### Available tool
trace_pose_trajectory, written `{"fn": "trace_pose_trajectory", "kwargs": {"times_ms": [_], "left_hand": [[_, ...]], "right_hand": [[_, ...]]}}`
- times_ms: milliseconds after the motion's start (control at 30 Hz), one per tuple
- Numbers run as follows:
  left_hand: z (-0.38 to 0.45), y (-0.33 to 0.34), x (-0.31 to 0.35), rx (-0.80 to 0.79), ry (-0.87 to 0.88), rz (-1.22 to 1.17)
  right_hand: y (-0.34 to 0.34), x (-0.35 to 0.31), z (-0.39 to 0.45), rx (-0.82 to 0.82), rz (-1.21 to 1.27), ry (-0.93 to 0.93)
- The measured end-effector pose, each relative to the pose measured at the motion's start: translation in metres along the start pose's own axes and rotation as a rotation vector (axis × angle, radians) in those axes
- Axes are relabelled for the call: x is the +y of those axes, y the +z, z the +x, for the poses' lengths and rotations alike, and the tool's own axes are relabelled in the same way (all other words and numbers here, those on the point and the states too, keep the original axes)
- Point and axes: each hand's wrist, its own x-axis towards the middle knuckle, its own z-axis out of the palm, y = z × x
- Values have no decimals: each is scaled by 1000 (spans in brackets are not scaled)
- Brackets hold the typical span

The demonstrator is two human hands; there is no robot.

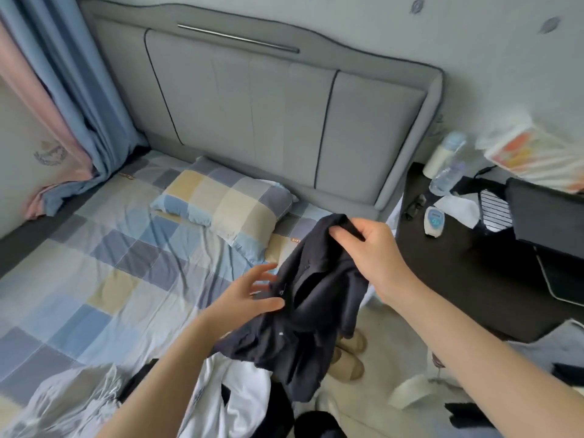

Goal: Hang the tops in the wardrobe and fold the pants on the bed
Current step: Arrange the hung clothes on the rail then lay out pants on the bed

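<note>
Right hand (369, 257) pinches the dark top (316, 298) by its upper edge, lifted over the bed's (94, 248) right edge. Left hand (249, 295), fingers spread wide, touches the top's left side.

Dark navy top (319, 298) hanging crumpled above bed edge (94, 248).

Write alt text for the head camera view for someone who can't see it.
A person's right hand grips a dark navy top lifted over the bed's edge, while the open left hand reaches for it. Behind lie a checked pillow and grey headboard.
</note>
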Motion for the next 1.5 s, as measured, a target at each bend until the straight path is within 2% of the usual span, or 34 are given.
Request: {"fn": "trace_pose_trajectory", "kwargs": {"times_ms": [67, 133, 233, 433, 567, 633, 733, 800, 1000, 1067, 1133, 1267, 1433, 1500], "left_hand": [[-26, 29, 45, 13, 189, -78], [-45, 54, 78, 83, 302, -47], [-65, 86, 109, 105, 386, 30], [-99, 167, 158, 34, 494, -52], [-119, 248, 195, -135, 579, 45], [-131, 289, 211, -254, 594, 90], [-155, 368, 234, -349, 647, 195], [-167, 406, 244, -407, 659, 213], [-200, 513, 256, -606, 682, 142], [-208, 541, 254, -702, 617, 32], [-217, 568, 254, -788, 585, 19], [-225, 619, 254, -824, 691, 166], [-203, 674, 229, -675, 836, 636], [-185, 697, 217, -667, 844, 819]], "right_hand": [[-7, -20, -27, 15, -44, -37], [-20, -32, -47, 48, -63, -51], [-49, -42, -75, 90, -93, -74], [-149, -32, -161, 302, -450, -220], [-236, -15, -248, 347, -638, -76], [-266, -15, -290, 322, -694, -67], [-303, -27, -359, 259, -630, -103], [-316, -30, -391, 281, -594, -91], [-379, -16, -489, 598, -573, -53], [-398, -10, -514, 716, -552, -27], [-412, -6, -534, 774, -544, -9], [-437, -3, -558, 881, -507, 15], [-470, -4, -577, 1065, -375, 41], [-492, -8, -588, 1129, -397, 40]]}}
